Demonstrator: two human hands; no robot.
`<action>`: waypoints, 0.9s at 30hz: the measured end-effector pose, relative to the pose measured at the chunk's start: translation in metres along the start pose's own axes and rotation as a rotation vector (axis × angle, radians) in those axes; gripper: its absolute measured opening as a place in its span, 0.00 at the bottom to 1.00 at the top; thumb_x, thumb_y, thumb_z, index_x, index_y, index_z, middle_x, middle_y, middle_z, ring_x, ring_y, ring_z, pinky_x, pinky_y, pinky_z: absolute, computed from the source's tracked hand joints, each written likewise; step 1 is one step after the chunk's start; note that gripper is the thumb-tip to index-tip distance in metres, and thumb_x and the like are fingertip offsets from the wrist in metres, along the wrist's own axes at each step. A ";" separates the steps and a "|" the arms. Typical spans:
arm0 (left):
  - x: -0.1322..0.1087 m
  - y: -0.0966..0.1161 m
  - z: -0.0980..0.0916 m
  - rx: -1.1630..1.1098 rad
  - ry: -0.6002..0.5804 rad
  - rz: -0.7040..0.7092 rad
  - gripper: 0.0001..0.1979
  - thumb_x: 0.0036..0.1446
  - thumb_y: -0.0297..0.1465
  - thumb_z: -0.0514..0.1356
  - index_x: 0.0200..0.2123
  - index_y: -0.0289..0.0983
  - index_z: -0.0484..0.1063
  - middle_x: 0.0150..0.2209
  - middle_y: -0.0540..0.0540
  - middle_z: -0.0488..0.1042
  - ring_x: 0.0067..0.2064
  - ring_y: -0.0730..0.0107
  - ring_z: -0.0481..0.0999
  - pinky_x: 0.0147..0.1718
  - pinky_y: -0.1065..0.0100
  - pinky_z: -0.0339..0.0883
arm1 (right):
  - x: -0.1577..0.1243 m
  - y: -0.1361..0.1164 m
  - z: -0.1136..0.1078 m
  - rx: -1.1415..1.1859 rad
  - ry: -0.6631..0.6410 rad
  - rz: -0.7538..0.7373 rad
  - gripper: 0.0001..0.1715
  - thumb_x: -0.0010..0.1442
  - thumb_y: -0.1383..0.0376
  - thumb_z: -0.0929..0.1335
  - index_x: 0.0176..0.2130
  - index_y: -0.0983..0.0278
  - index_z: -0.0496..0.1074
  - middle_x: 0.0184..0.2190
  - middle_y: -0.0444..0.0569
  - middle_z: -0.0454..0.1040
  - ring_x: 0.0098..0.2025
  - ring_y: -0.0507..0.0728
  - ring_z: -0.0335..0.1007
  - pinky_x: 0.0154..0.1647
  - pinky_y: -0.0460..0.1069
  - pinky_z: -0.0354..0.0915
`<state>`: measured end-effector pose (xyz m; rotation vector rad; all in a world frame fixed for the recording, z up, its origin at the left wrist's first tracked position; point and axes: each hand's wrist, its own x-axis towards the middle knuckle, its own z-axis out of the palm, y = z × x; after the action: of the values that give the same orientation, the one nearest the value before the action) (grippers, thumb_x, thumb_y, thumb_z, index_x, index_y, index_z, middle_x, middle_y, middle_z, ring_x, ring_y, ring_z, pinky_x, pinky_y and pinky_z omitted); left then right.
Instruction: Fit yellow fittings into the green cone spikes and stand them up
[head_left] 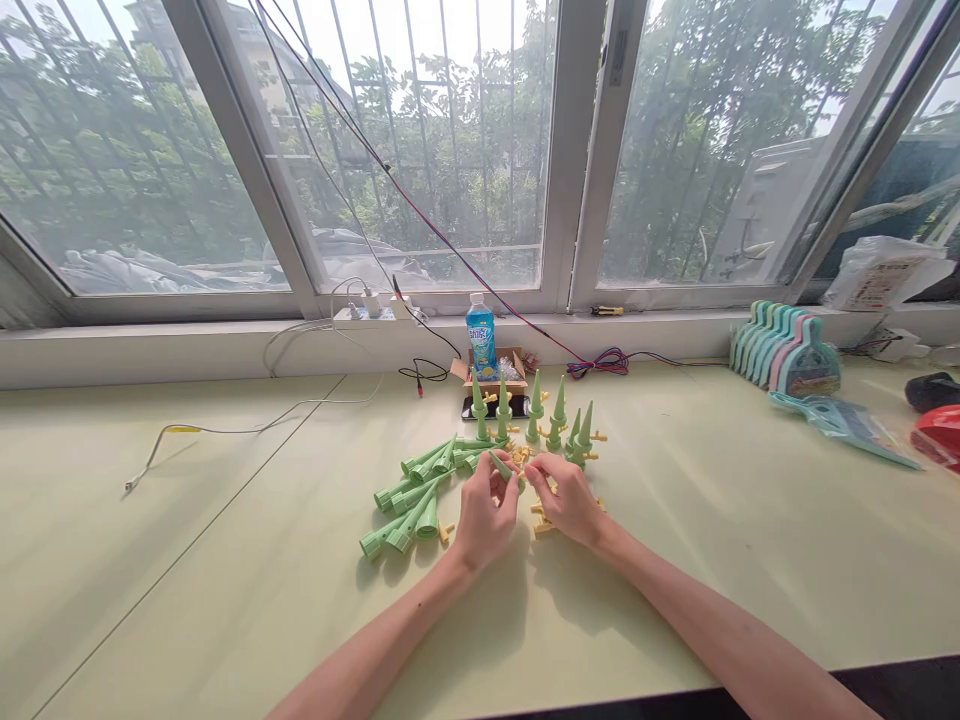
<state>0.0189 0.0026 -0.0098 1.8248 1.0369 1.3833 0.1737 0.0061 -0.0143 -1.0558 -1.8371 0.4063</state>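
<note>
At the pale green table (225,600) under the window (420,150): left hand (486,510) pinches a green cone (501,466) aslant, likely to turn its wide end toward the right hand (564,495); right fingertips bunched beside it, whether gripping a small piece, cannot tell. Loose cones (414,517) lie by the left hand, yellow pieces (543,526) under the right, seemingly for short reach. Upright cones (559,406) with yellow arms stand beyond both hands, probably set apart from the loose ones

green cones (559,405) | yellow fittings (446,532) | blue bottle (481,337) | pale-green tabletop (225,600)
</note>
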 end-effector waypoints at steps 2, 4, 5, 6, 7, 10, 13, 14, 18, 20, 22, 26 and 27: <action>0.000 -0.001 0.000 0.006 -0.014 0.012 0.07 0.62 0.31 0.57 0.42 0.38 0.63 0.33 0.49 0.74 0.32 0.70 0.77 0.29 0.71 0.69 | 0.000 0.002 0.001 0.001 0.012 0.005 0.17 0.69 0.62 0.59 0.29 0.63 0.63 0.25 0.43 0.65 0.27 0.52 0.59 0.31 0.47 0.57; 0.000 -0.003 0.001 0.013 -0.026 0.026 0.07 0.62 0.31 0.57 0.43 0.38 0.63 0.32 0.49 0.74 0.32 0.69 0.77 0.29 0.70 0.69 | 0.000 0.004 0.002 -0.002 0.019 0.007 0.18 0.69 0.62 0.59 0.28 0.63 0.62 0.24 0.43 0.64 0.26 0.52 0.57 0.30 0.47 0.56; -0.001 -0.003 0.001 0.018 -0.029 0.032 0.07 0.62 0.30 0.57 0.43 0.38 0.63 0.32 0.49 0.74 0.31 0.69 0.77 0.29 0.70 0.69 | 0.000 0.005 0.002 -0.004 0.020 0.006 0.18 0.69 0.62 0.59 0.27 0.63 0.61 0.23 0.43 0.63 0.26 0.52 0.57 0.29 0.47 0.56; -0.001 -0.004 0.001 0.023 -0.033 0.038 0.07 0.62 0.30 0.57 0.43 0.38 0.63 0.32 0.48 0.74 0.31 0.69 0.77 0.29 0.70 0.69 | 0.000 0.006 0.002 -0.006 0.018 0.004 0.18 0.69 0.62 0.59 0.27 0.63 0.61 0.23 0.42 0.63 0.26 0.52 0.56 0.29 0.47 0.55; -0.001 -0.004 0.000 0.029 -0.036 0.043 0.07 0.62 0.30 0.57 0.43 0.38 0.63 0.33 0.48 0.74 0.31 0.69 0.77 0.29 0.70 0.69 | 0.000 0.006 0.002 -0.009 0.018 0.002 0.19 0.69 0.62 0.59 0.26 0.63 0.60 0.23 0.42 0.63 0.26 0.51 0.56 0.29 0.47 0.55; -0.002 -0.005 -0.001 0.060 -0.047 0.062 0.07 0.62 0.30 0.56 0.43 0.38 0.63 0.33 0.48 0.74 0.30 0.70 0.76 0.28 0.70 0.70 | 0.000 0.006 0.002 -0.025 0.024 -0.004 0.21 0.69 0.62 0.58 0.24 0.62 0.57 0.21 0.42 0.60 0.25 0.51 0.54 0.28 0.47 0.53; -0.002 -0.005 -0.002 0.089 -0.059 0.080 0.06 0.62 0.30 0.56 0.43 0.38 0.63 0.33 0.47 0.74 0.30 0.70 0.77 0.29 0.70 0.70 | 0.001 0.006 0.002 -0.047 0.025 -0.010 0.24 0.69 0.62 0.58 0.22 0.62 0.52 0.19 0.40 0.56 0.23 0.51 0.49 0.27 0.47 0.52; -0.002 -0.005 -0.002 0.094 -0.060 0.085 0.06 0.62 0.29 0.56 0.42 0.38 0.63 0.33 0.47 0.74 0.31 0.69 0.77 0.29 0.70 0.70 | 0.001 0.005 0.002 -0.052 0.023 -0.011 0.24 0.70 0.62 0.58 0.22 0.62 0.51 0.18 0.40 0.55 0.23 0.50 0.48 0.27 0.47 0.51; -0.002 -0.004 -0.001 0.096 -0.052 0.096 0.06 0.62 0.29 0.55 0.42 0.38 0.63 0.32 0.47 0.73 0.32 0.69 0.77 0.29 0.70 0.70 | 0.001 0.005 0.003 -0.068 0.016 -0.008 0.27 0.70 0.61 0.58 0.21 0.62 0.50 0.18 0.40 0.54 0.22 0.50 0.48 0.28 0.47 0.52; -0.002 -0.003 -0.001 0.085 -0.048 0.091 0.05 0.62 0.29 0.55 0.42 0.38 0.63 0.32 0.48 0.73 0.32 0.69 0.77 0.28 0.71 0.69 | 0.001 0.006 0.003 -0.070 0.012 -0.002 0.27 0.71 0.60 0.57 0.21 0.62 0.51 0.18 0.40 0.56 0.22 0.50 0.49 0.28 0.47 0.53; -0.002 -0.002 -0.001 0.072 -0.041 0.082 0.05 0.62 0.30 0.55 0.42 0.38 0.63 0.32 0.48 0.73 0.31 0.70 0.76 0.28 0.71 0.68 | 0.001 0.006 0.004 -0.069 0.004 0.007 0.27 0.71 0.59 0.57 0.21 0.62 0.53 0.18 0.41 0.59 0.23 0.51 0.52 0.28 0.47 0.53; -0.002 -0.001 -0.001 0.052 -0.027 0.058 0.05 0.62 0.31 0.55 0.41 0.38 0.63 0.31 0.49 0.72 0.28 0.72 0.75 0.26 0.72 0.67 | 0.000 0.004 0.003 -0.070 -0.017 0.017 0.27 0.71 0.57 0.56 0.22 0.62 0.58 0.20 0.43 0.64 0.25 0.52 0.58 0.29 0.48 0.55; -0.001 -0.001 -0.001 0.047 -0.021 0.051 0.05 0.62 0.31 0.56 0.41 0.38 0.63 0.31 0.49 0.72 0.28 0.72 0.75 0.26 0.72 0.67 | 0.000 0.003 0.002 -0.069 -0.020 0.017 0.27 0.71 0.57 0.56 0.22 0.62 0.60 0.21 0.44 0.65 0.25 0.52 0.59 0.30 0.48 0.56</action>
<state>0.0178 0.0020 -0.0112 1.9082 1.0268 1.3771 0.1736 0.0087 -0.0173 -1.1189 -1.8723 0.3665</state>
